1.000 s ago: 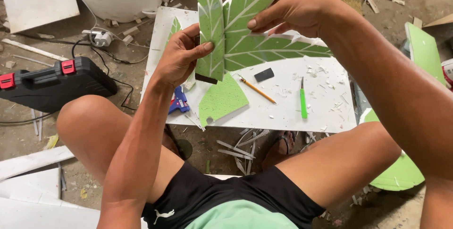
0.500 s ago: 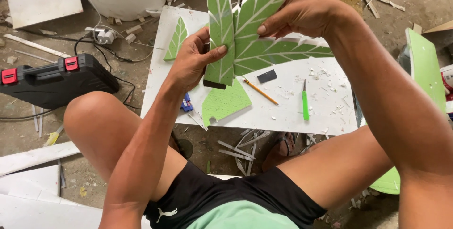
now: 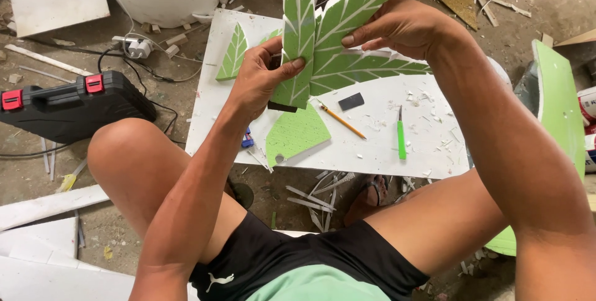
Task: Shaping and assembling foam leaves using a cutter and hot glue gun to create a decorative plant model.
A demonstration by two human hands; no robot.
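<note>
Leaf cutout [image 3: 338, 34] held up in both hands.
Left hand [image 3: 264, 80] grips its 6 o'clock end; right hand [image 3: 403, 28] pinches at 3 o'clock.

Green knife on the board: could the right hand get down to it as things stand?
Probably yes, once it lets go. The green knife lies alone on the white board, nothing covering it, just below the right hand. But that hand is gripping the leaf piece, as is the left hand.

on the white board [image 3: 434, 152]: one pencil [image 3: 338, 121], one green knife [image 3: 401, 136], one black block [image 3: 351, 101], two loose green leaf pieces [image 3: 233, 54] [image 3: 297, 133]. left of the white board: one black case [image 3: 68, 105].
</note>
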